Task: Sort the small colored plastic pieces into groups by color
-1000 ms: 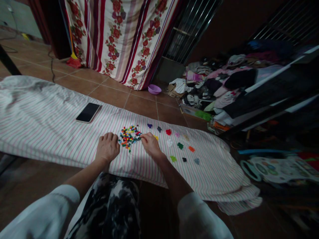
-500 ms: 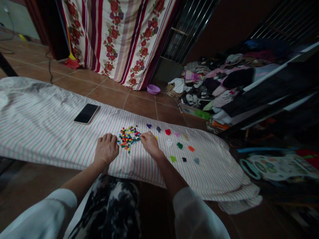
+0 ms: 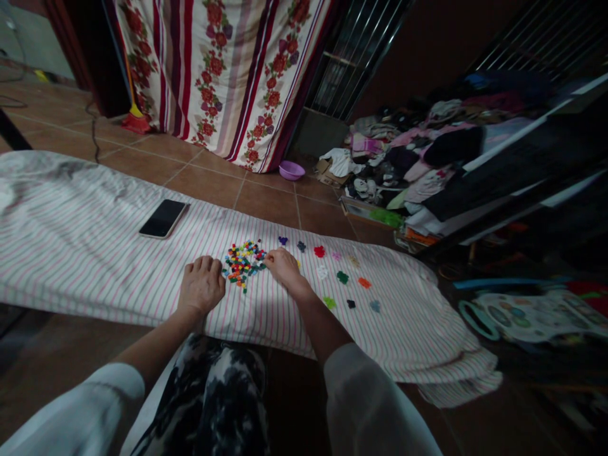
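Note:
A heap of small multicoloured beads (image 3: 244, 259) lies on a pink-and-green striped cloth (image 3: 85, 234) spread over the floor. My left hand (image 3: 201, 285) rests on the cloth just left of the heap, fingers curled down. My right hand (image 3: 284, 267) lies at the heap's right edge, fingertips touching the beads; whether it pinches one I cannot tell. To the right, small single-colour clusters are set apart: purple (image 3: 283, 240), red (image 3: 320, 251), dark green (image 3: 342, 277), orange (image 3: 364, 282), light green (image 3: 330, 302).
A black phone (image 3: 164, 218) lies on the cloth at the back left. A purple bowl (image 3: 291, 170) sits on the tiled floor by a floral curtain (image 3: 223, 69). Piled clothes (image 3: 408, 164) fill the right; a toy board (image 3: 527, 316) lies right of the cloth.
The view has shifted slightly. Both hands stay by the bead heap, the right hand's fingertips still at its right edge.

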The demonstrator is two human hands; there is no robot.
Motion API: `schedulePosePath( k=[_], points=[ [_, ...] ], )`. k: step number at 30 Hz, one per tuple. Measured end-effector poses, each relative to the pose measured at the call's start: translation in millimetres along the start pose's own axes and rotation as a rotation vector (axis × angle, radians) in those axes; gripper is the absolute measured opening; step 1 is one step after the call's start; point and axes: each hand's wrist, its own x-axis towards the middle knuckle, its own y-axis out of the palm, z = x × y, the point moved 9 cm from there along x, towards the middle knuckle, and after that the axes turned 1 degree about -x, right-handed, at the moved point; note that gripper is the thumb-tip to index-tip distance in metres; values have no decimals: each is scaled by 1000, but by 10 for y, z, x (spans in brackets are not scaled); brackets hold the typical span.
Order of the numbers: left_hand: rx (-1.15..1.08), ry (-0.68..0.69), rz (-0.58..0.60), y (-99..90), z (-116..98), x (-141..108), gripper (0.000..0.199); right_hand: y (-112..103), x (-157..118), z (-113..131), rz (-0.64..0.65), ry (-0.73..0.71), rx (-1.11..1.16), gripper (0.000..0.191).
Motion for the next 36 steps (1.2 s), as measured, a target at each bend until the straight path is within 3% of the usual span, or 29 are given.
schedulePosePath(
  k=[7, 12, 18, 24, 30, 36],
  points=[
    [-18, -6, 5, 4, 4, 0, 27, -47, -7, -26, -94, 5, 56, 14],
    [12, -3, -2, 12, 3, 0, 27, -92, -98, -52, -208, -25, 288, 11],
    [31, 1, -10, -7, -2, -9, 27, 12, -215, -120, -231, -63, 514, 15],
    [40, 11, -18, -2, -5, -8, 26, 2, -370, -220, -347, -87, 547, 26],
    [68, 11, -19, 22, 1, -13, 26, -122, -547, -313, -416, -93, 523, 25],
    [90, 1, 2, 0, -9, -9, 28, -222, -699, -574, -468, -69, 568, 20]
  ],
)
